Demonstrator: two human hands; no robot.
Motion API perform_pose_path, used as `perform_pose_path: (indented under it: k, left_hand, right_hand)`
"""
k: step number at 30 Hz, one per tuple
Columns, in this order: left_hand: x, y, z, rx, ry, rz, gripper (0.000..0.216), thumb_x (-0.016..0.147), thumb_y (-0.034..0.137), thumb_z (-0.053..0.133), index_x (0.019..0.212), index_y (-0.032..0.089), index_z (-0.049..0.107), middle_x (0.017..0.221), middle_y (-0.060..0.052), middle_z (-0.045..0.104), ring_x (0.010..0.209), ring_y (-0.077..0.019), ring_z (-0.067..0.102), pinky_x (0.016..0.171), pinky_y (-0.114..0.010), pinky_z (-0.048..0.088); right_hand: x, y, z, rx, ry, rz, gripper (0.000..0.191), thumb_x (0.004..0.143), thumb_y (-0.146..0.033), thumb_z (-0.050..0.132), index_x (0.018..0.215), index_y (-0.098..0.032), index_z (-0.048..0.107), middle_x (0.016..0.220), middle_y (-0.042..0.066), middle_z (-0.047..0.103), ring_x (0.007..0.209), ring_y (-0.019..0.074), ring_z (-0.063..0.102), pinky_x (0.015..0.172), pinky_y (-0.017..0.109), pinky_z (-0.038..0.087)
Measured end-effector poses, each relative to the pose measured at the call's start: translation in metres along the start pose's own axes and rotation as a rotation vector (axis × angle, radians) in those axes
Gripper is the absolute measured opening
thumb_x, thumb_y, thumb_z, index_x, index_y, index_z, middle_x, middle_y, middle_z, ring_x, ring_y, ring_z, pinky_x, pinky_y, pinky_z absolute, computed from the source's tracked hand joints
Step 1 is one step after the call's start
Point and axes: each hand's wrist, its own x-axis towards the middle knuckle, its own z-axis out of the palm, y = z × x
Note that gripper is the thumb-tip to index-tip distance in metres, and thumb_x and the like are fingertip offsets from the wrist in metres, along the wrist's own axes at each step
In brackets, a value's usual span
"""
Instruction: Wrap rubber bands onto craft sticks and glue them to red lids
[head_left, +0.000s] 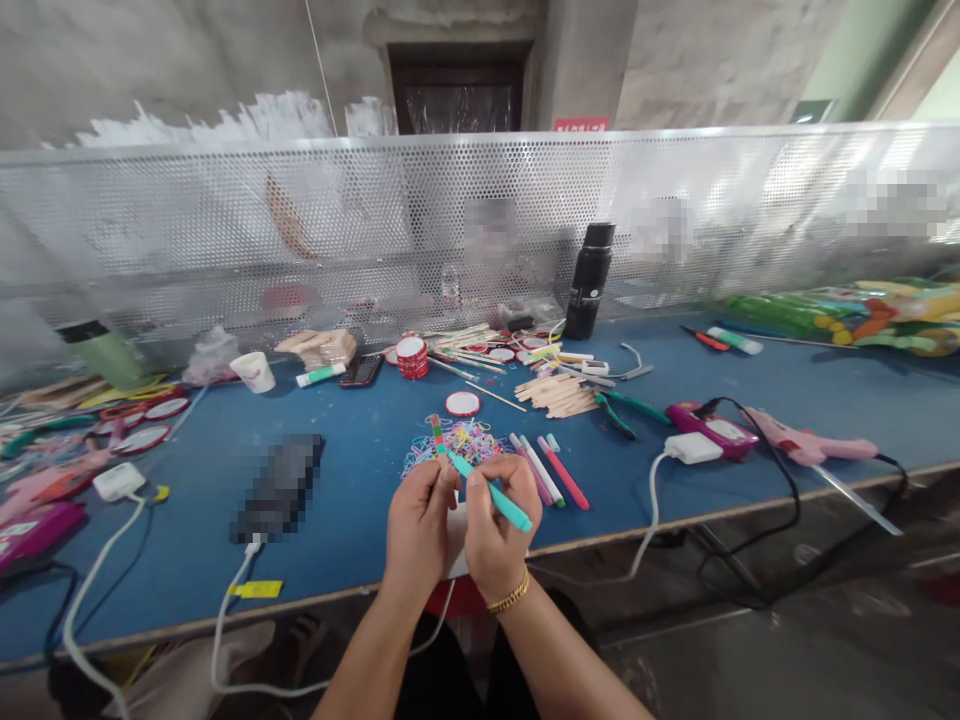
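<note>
Near colorful loops (480, 438), the left hand (418, 515) pinches a stick (437, 432) that, slipping, could skew the marker (513, 508) the right hand (495, 525) grips.

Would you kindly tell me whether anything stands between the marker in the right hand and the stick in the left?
Nothing visible does: the right hand points the turquoise marker at the stick pinched in the left hand. The pile of colorful loops lies on the table, not between them.

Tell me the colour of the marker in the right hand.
The marker is turquoise, seen best in the head view.
</note>
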Motion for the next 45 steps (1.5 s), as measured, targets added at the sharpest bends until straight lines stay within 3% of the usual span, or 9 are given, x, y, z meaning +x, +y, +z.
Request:
perform_pose_path:
  k: [14, 20, 27, 36, 40, 45]
  left_hand:
    - [0.000, -0.002, -0.001, 0.021, 0.012, 0.009, 0.045, 0.097, 0.052, 0.056, 0.065, 0.021, 0.053, 0.066, 0.001, 0.053, 0.065, -0.0166, 0.048, 0.063, -0.028, 0.038]
    - [0.000, 0.000, -0.001, 0.006, 0.000, 0.004, 0.045, 0.099, 0.051, 0.054, 0.066, 0.021, 0.054, 0.066, 0.001, 0.052, 0.067, -0.0169, 0.049, 0.065, -0.028, 0.038]
    - [0.001, -0.002, -0.001, 0.009, 0.003, 0.000, 0.046, 0.097, 0.052, 0.055, 0.064, 0.021, 0.052, 0.069, 0.001, 0.054, 0.067, -0.0168, 0.049, 0.066, -0.028, 0.038]
    - [0.001, 0.005, -0.002, 0.035, 0.004, -0.013, 0.049, 0.097, 0.058, 0.052, 0.063, 0.022, 0.052, 0.065, 0.001, 0.052, 0.066, -0.0178, 0.050, 0.065, -0.029, 0.037]
    - [0.001, 0.008, -0.002, 0.069, 0.007, -0.021, 0.049, 0.098, 0.057, 0.051, 0.063, 0.022, 0.050, 0.065, 0.001, 0.053, 0.066, -0.0182, 0.049, 0.066, -0.029, 0.037]
    - [0.002, 0.008, -0.004, 0.063, 0.022, -0.037, 0.051, 0.095, 0.061, 0.052, 0.062, 0.022, 0.049, 0.063, 0.001, 0.052, 0.064, -0.0184, 0.050, 0.064, -0.029, 0.038]
  right_hand:
    - [0.001, -0.004, 0.000, 0.039, -0.060, -0.023, 0.010, 0.092, -0.017, 0.057, 0.085, -0.023, 0.056, 0.076, -0.002, 0.059, 0.073, 0.0176, 0.058, 0.074, 0.036, 0.048]
    - [-0.001, 0.000, -0.001, -0.012, 0.014, 0.040, 0.012, 0.095, -0.020, 0.057, 0.083, -0.023, 0.057, 0.078, 0.000, 0.060, 0.075, 0.0181, 0.057, 0.071, 0.035, 0.048]
    - [0.002, -0.004, 0.001, 0.012, -0.027, -0.039, 0.011, 0.095, -0.019, 0.056, 0.084, -0.023, 0.056, 0.076, -0.001, 0.059, 0.072, 0.0169, 0.058, 0.075, 0.038, 0.049]
    - [0.000, -0.001, 0.001, -0.014, 0.015, 0.018, 0.012, 0.097, -0.023, 0.057, 0.084, -0.023, 0.057, 0.077, -0.001, 0.060, 0.074, 0.0175, 0.058, 0.071, 0.035, 0.049]
    - [0.001, 0.001, 0.004, -0.032, 0.060, 0.065, 0.008, 0.101, -0.028, 0.058, 0.098, -0.022, 0.063, 0.088, 0.003, 0.066, 0.082, 0.0188, 0.063, 0.076, 0.036, 0.052]
    - [0.004, 0.001, 0.009, -0.017, -0.046, 0.046, 0.018, 0.107, -0.026, 0.048, 0.114, -0.024, 0.065, 0.088, 0.002, 0.073, 0.081, 0.0183, 0.070, 0.082, 0.038, 0.053]
